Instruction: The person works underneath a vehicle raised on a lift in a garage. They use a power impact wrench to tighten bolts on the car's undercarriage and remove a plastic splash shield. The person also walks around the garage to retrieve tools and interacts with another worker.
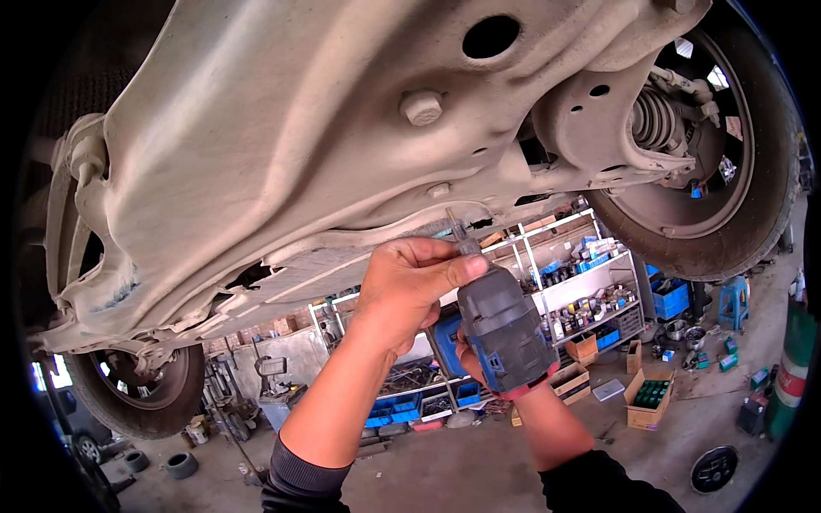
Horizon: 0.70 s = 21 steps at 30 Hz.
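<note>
Under a raised car, I hold a dark cordless impact driver (505, 325) with a blue and red trim, its nose pointing up. My right hand (469, 359) is wrapped round its handle, mostly hidden behind the tool body. With thumb and fingers, my left hand (409, 282) pinches the driver's nose at the chuck. A thin bit (457, 226) sticks up from it, close below the car's beige underbody panel (282, 128). Whether the bit's tip touches the panel I cannot tell. A small bolt (439, 190) sits in the panel near the tip, and a larger bolt (422, 108) farther up.
Wheels hang at the right (727, 154) and lower left (141, 389). Beyond my hands stands a white shelf rack (590, 286) with bottles and blue bins. A cardboard box (650, 398) of green bottles, a blue stool (733, 302) and a green cylinder (788, 376) stand on the floor.
</note>
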Tool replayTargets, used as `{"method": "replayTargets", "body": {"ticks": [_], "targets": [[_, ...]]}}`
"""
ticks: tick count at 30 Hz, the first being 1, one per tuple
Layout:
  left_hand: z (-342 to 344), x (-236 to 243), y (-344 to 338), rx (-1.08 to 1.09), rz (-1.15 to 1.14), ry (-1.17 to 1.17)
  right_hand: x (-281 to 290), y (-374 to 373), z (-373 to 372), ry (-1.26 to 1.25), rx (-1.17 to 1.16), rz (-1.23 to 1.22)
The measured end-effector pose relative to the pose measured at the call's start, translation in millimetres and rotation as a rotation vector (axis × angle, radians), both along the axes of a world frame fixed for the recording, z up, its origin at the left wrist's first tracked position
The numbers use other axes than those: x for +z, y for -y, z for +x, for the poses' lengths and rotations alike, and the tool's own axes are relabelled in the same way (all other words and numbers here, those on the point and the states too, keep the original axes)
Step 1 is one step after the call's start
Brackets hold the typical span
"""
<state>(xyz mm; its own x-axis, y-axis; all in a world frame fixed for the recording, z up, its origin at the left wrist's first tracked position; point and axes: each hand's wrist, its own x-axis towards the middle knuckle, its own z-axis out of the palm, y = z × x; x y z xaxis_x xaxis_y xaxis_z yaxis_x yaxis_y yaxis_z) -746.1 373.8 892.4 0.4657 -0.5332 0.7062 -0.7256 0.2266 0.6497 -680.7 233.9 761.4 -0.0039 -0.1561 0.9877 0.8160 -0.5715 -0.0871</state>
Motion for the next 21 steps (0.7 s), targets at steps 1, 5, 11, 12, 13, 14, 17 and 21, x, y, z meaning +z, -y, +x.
{"method": "replayTargets", "body": {"ticks": [1,5,11,12,13,14,17,21], "targets": [[-1,0,2,-0.001,-0.002,0.003,-1,2,1,-0.079,0.198,0.095],[1,0,1,-0.027,0.004,0.002,-2,3,6,-0.265,0.466,0.158],[0,-2,7,-0.006,-0.033,0.006,-1,10,9,0.095,-0.116,-0.056],[0,-4,7,0.002,-0.039,0.008,1,11,3,0.117,-0.181,-0.077],[0,-4,6,0.018,-0.049,0.012,4,10,-1,0.141,-0.237,-0.102],[1,-4,5,0.013,-0.052,0.018,7,9,-4,0.165,-0.292,-0.125],[4,-3,7,-0.034,-0.049,0.019,4,18,10,-0.17,0.548,0.17],[5,-4,8,-0.042,-0.064,0.022,8,19,3,-0.343,0.651,0.229]]}}
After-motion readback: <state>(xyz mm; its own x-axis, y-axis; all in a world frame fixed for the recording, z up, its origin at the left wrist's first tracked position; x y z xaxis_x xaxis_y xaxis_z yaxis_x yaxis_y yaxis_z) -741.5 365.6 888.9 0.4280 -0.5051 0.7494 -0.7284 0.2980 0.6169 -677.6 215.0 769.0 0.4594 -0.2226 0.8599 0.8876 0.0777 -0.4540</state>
